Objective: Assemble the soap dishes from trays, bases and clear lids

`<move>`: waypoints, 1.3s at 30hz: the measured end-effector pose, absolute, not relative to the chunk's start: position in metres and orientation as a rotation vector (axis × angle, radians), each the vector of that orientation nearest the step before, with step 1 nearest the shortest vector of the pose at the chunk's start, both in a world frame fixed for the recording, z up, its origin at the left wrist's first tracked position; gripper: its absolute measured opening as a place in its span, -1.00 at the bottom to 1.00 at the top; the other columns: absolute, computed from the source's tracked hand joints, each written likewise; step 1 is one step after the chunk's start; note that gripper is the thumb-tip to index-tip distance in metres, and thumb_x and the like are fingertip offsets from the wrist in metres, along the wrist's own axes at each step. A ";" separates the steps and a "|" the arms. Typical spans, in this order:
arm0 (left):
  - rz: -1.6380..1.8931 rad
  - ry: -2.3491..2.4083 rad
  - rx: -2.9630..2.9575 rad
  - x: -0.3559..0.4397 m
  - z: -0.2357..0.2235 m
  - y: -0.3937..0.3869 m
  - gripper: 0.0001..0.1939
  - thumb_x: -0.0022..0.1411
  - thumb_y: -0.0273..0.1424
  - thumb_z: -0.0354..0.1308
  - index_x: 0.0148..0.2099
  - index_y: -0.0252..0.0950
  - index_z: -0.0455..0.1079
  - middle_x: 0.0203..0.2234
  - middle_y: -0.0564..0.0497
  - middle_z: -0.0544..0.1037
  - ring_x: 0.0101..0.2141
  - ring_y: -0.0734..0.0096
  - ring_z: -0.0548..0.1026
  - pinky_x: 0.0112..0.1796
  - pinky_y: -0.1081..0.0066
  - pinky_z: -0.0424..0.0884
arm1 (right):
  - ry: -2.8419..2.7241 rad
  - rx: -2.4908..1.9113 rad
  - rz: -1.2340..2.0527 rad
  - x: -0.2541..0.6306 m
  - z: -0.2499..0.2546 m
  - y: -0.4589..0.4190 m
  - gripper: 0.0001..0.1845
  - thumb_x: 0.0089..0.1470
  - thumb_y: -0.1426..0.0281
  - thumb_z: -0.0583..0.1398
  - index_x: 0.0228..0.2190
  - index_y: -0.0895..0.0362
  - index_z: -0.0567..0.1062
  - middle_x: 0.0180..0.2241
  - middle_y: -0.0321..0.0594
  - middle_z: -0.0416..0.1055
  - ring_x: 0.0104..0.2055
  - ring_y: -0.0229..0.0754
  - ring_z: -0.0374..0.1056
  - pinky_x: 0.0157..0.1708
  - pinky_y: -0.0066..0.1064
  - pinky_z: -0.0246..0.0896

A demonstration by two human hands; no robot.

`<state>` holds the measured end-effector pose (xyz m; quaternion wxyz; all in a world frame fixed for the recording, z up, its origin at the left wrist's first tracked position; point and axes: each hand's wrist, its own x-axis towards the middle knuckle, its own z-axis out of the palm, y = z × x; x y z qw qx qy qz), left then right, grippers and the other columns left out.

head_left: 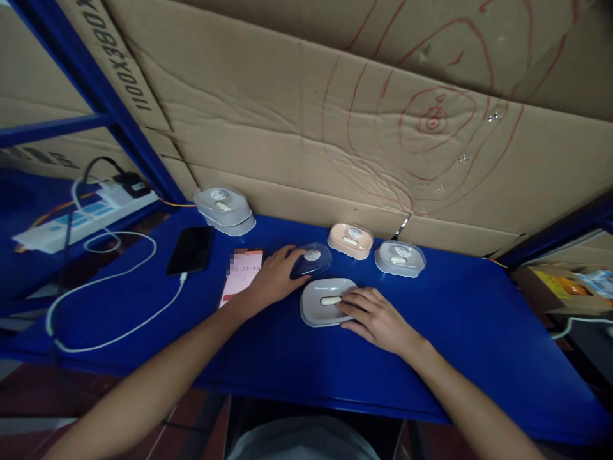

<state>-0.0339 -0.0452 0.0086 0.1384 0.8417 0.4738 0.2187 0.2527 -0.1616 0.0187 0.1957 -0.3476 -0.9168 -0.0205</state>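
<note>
A grey oval tray (322, 305) lies on the blue counter (469, 319) in front of the person, a small pale piece in its middle. The right hand (376, 317) rests on the tray's right edge, fingers loosely spread, gripping nothing. Just behind the tray, touching it or nearly so, a clear lid (312, 259) lies under the fingertips of the left hand (272, 279), which is flat and open. A lit phone (241, 276) sits just beside that hand, a dark phone (190, 250) with a white cable (110, 281) farther left. Behind stand a pink case (350, 240), a grey case (400, 258) and stacked cases (224, 209) against the cardboard wall (306, 115).
</note>
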 end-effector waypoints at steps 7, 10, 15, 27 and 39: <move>0.800 1.012 2.286 -0.021 0.031 -0.069 -0.52 0.37 -0.13 0.25 0.22 -0.17 0.29 0.23 -0.14 0.40 0.26 0.09 0.38 0.28 0.04 0.31 | -2.356 -1.129 0.117 0.256 0.008 -0.157 -0.66 0.34 0.31 0.26 0.09 0.10 0.41 0.08 0.04 0.44 0.17 0.05 0.44 0.12 -0.02 0.48; 0.703 0.896 2.353 -0.015 0.028 -0.082 -0.47 0.33 -0.17 0.31 0.26 -0.12 0.28 0.31 -0.16 0.32 0.32 0.03 0.32 0.30 0.02 0.31 | -2.141 -1.216 0.069 0.260 -0.003 -0.154 -0.59 0.30 0.29 0.29 0.10 0.09 0.32 0.05 0.06 0.33 0.10 0.09 0.46 0.02 0.01 0.54; 0.620 0.848 2.470 -0.012 0.019 -0.089 -0.43 0.31 -0.26 0.35 0.28 -0.09 0.27 0.36 -0.15 0.23 0.36 -0.02 0.25 0.33 -0.02 0.28 | -2.171 -1.298 0.076 0.261 -0.005 -0.152 -0.51 0.32 0.29 0.27 0.20 0.04 0.28 0.13 0.07 0.25 0.22 0.14 0.37 0.14 0.07 0.48; 0.545 0.953 2.380 -0.011 0.001 -0.083 -0.19 0.23 -0.29 0.41 0.43 -0.03 0.15 0.49 -0.21 0.04 0.41 -0.18 0.20 0.33 -0.15 0.24 | -2.213 -1.384 0.230 0.260 0.005 -0.149 -0.46 0.45 0.29 0.10 0.37 -0.02 0.16 0.35 0.07 0.14 0.41 0.09 0.20 0.32 0.04 0.32; 0.496 1.026 2.439 -0.012 0.004 -0.080 -0.16 0.19 -0.21 0.46 0.42 -0.02 0.18 0.47 -0.23 0.05 0.37 -0.30 0.23 0.27 -0.23 0.25 | -2.237 -1.352 0.223 0.265 0.003 -0.148 -0.36 0.43 0.29 0.12 0.43 -0.13 0.10 0.37 0.02 0.15 0.40 0.13 0.22 0.30 0.07 0.34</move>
